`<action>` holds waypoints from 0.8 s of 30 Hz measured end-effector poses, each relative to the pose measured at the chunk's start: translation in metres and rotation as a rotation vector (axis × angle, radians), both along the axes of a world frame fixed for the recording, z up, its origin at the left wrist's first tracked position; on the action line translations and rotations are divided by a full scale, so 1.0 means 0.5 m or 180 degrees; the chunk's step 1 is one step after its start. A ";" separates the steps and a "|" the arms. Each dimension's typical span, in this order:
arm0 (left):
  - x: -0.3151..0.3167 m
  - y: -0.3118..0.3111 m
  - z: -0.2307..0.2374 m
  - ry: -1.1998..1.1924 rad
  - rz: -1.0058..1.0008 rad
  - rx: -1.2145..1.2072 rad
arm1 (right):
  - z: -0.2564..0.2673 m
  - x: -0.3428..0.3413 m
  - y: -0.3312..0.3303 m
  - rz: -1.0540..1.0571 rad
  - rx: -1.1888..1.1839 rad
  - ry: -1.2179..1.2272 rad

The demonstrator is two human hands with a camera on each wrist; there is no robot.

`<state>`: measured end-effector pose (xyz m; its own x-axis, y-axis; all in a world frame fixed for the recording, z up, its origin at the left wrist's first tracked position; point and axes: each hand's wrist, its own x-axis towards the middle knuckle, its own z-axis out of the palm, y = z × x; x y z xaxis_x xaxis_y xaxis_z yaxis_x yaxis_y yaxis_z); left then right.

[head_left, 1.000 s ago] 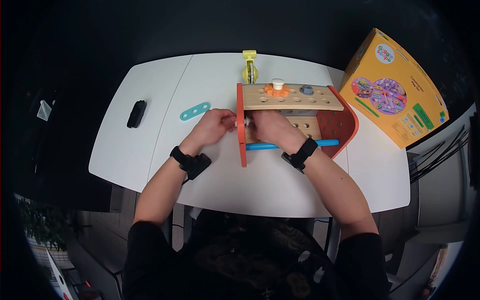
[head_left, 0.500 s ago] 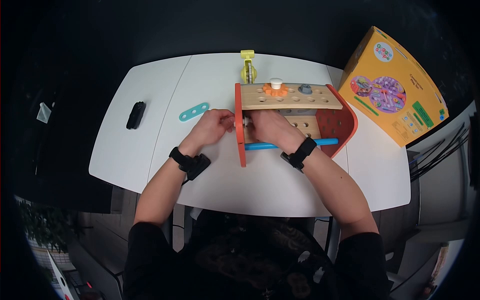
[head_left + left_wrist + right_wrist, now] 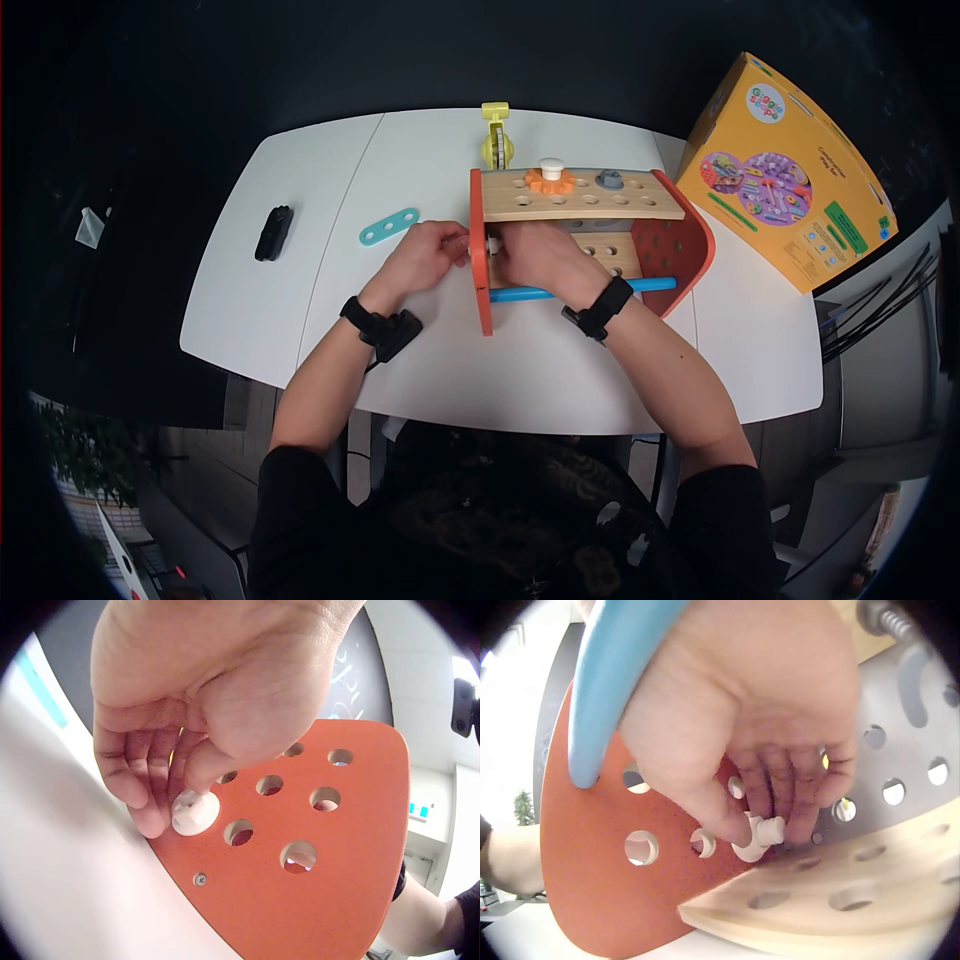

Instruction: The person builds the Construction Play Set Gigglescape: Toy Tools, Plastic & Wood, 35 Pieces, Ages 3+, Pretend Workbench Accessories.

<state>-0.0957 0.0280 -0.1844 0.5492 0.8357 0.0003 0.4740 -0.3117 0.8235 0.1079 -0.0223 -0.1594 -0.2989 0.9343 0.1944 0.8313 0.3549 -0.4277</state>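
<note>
In the head view the left hand (image 3: 423,262) is outside the orange-red side panel (image 3: 479,280) of a toy workbench. Its thumb and fingers pinch the white, slotted head of a plastic bolt (image 3: 196,813), flush against the panel near its edge. My right hand (image 3: 545,255) reaches inside the workbench, under the wooden top board (image 3: 600,205). There it holds a white nut (image 3: 748,841) between thumb and fingers. The bolt's threaded tip (image 3: 772,830) sticks out through the nut, close by the inner corner. A blue bar (image 3: 615,682) crosses in front of the right wrist.
An orange gear with a white knob (image 3: 551,170) and a grey nut (image 3: 609,180) sit on the top board. Around the workbench are a turquoise strip (image 3: 389,227), a black object (image 3: 273,233), a yellow toy piece (image 3: 496,140) and a yellow box (image 3: 790,180).
Both hands keep their places on either side of the side panel. The workbench shifts very slightly left in the head view; little else differs.
</note>
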 end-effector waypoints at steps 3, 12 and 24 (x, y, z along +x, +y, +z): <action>0.000 -0.003 0.004 0.0040 -0.0019 0.0049 | -0.009 0.003 0.005 0.0102 0.0118 0.0086; -0.002 0.001 0.001 0.0082 -0.0055 0.0095 | -0.009 0.000 0.012 0.0011 -0.0364 -0.0615; 0.002 -0.002 0.008 0.0173 0.0033 0.0045 | -0.008 0.001 0.007 0.0019 -0.0076 -0.0077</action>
